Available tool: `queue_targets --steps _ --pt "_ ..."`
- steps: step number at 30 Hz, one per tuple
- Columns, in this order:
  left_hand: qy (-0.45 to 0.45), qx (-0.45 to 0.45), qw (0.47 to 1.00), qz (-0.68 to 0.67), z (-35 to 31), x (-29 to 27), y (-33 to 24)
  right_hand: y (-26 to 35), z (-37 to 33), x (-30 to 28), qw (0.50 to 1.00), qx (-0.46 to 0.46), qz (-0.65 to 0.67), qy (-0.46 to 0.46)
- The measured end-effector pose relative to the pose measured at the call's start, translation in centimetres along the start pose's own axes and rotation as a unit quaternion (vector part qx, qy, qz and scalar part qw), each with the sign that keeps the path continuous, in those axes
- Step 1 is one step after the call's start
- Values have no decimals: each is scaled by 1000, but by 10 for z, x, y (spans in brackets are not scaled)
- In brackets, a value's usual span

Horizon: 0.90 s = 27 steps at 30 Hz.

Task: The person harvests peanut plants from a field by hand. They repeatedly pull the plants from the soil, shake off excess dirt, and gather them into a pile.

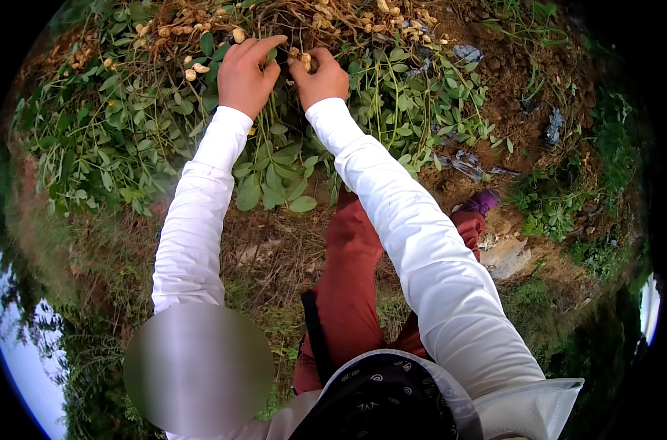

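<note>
Peanut pods [305, 61] sit pinched in the right hand [323, 79], the left hand [244, 79] spread open beside it; I would steady the roots [341, 26] close by before pulling.

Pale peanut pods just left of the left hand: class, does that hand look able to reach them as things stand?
Probably yes: the pale peanut pods lie exposed close beside the left hand, with seemingly only green leaves between.

At right we see torn grey plastic [554, 127] on brown soil [526, 152], a pale stone [508, 257] below; centrally, dry grass [271, 253]
</note>
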<state>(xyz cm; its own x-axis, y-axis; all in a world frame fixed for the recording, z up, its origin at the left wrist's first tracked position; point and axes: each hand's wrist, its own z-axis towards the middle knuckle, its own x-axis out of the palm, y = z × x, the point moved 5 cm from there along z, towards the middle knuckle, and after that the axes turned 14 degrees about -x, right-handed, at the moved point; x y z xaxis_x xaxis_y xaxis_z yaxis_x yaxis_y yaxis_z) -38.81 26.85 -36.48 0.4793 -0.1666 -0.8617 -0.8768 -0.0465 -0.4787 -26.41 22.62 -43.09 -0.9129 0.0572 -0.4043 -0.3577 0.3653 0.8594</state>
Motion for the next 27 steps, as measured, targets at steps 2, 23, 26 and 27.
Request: queue_targets --steps 2,23,26,27 --pt "-12 20 999 23 3 7 2 -1 -3 -2 995 0 90 36" --pt "83 -135 947 280 -20 75 -69 -67 4 -376 902 56 408 -128" --pt "96 -173 940 278 -50 101 -113 -164 -7 -473 958 138 -24 -249" --pt "96 -158 939 291 -58 114 -137 -195 -16 -501 948 180 20 -261"
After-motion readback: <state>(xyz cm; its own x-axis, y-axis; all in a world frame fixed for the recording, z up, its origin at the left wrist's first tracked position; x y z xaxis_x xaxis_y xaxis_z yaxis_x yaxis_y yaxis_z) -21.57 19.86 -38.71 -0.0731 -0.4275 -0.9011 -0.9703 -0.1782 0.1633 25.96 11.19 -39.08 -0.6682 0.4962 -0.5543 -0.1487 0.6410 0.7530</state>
